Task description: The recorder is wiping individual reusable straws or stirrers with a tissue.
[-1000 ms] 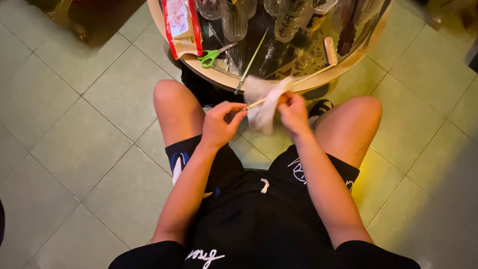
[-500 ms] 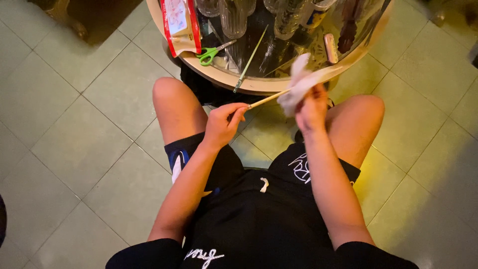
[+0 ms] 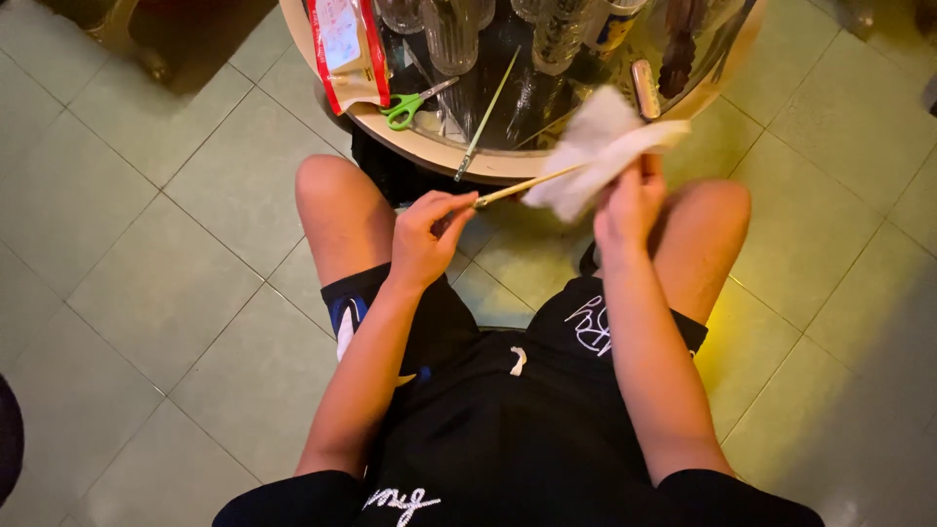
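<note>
We hold our left hand (image 3: 425, 239) above the left knee (image 3: 327, 185), fingers pinched shut, forearm running back to the lap. Our right hand (image 3: 630, 200) sits higher, right of that knee, fingers curled closed, wrist straight.

Two chopsticks (image 3: 485, 101), one white cloth (image 3: 597, 148), one pair of scissors (image 3: 410, 104).

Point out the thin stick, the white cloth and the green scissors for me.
thin stick (image 3: 512, 188), head view, bare middle of the shaft.
white cloth (image 3: 595, 146), head view, centre of the bunched fabric.
green scissors (image 3: 402, 109), head view, on the green handles.
</note>
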